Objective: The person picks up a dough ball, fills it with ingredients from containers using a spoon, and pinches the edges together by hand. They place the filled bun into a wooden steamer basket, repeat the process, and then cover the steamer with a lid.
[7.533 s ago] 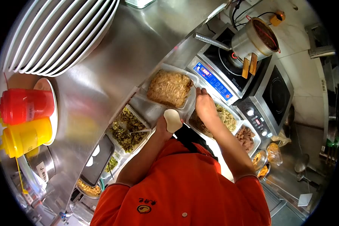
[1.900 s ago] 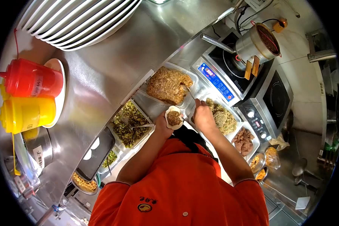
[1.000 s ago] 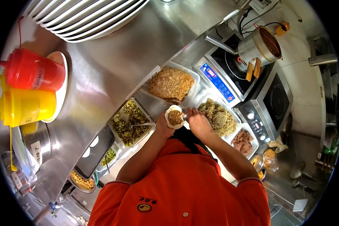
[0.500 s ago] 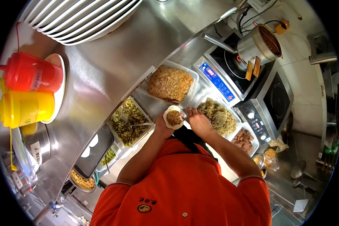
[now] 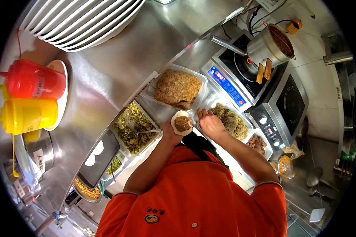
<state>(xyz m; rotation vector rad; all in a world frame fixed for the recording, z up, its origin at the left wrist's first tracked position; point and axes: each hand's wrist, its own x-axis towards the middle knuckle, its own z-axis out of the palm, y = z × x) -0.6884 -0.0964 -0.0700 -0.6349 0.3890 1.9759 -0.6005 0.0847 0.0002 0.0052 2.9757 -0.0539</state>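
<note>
My left hand (image 5: 172,133) is closed around the edge of a round, pale dough wrapper (image 5: 174,127), held level with a mound of brown minced filling (image 5: 182,123) on it. Just to the right, my right hand (image 5: 212,125) is bent over with its fingers curled together and pointing away from me. Whether a tool sits in those fingers is hidden. Beside them is a tub of greenish-grey filling (image 5: 230,120). Beyond the wrapper stands a clear tub with a large block of brown mince (image 5: 177,89).
Chopped greens (image 5: 135,128) with a spoon fill a tub at left. Reddish meat (image 5: 256,144) lies in a tub at right. Behind are an induction cooker (image 5: 229,87) and a steel pot (image 5: 265,47). Stacked plates (image 5: 87,23), a red bottle (image 5: 35,81) and a yellow bottle (image 5: 29,115) occupy the left counter.
My right hand has moved slightly right, away from the wrapper, and its fingers have curled more. My left hand and the filled wrapper stay in nearly the same place.
</note>
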